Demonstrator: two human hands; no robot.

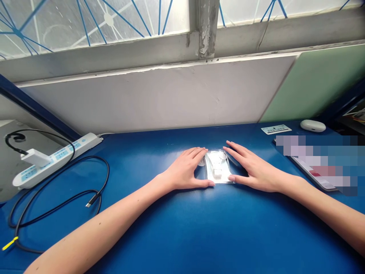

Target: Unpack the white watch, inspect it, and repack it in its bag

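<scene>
A small clear plastic packet (218, 169) with white parts inside lies flat on the blue table (182, 228), near its middle. My left hand (186, 169) rests palm down on the table at the packet's left edge, fingers stretched out and together, thumb along the packet's near corner. My right hand (251, 167) lies flat at the packet's right edge, fingers extended, thumb touching the near right corner. Neither hand grips anything.
A white power strip (57, 158) with a white charger (35, 156) and a looping black cable (71, 194) lies at the left. A white earbud case (313, 125) and a label card (276, 129) sit at the back right. A white board (159, 99) backs the table.
</scene>
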